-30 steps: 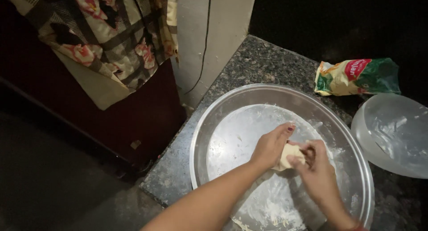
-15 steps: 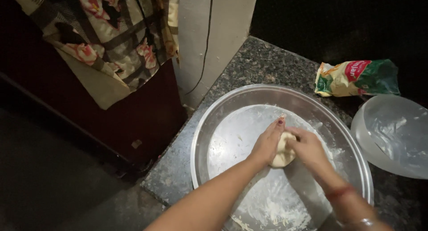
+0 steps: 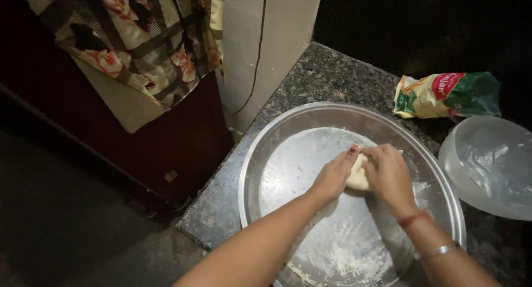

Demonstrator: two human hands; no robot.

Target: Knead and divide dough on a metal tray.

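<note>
A pale lump of dough lies in a wide round steel pan dusted with flour. My left hand cups the dough from the left, fingers curled against it. Pressing on its right side and top is my right hand, which wears a red thread and a metal bangle at the wrist. Most of the dough is hidden between the two hands.
The pan rests on a speckled granite counter. A translucent plastic bowl stands at the right, with a crumpled food packet behind it. A white pillar and hanging patterned cloth are at the left, past the counter edge.
Both hands have closed tighter over the dough and shifted slightly; the right hand has rolled over the top of the lump.
</note>
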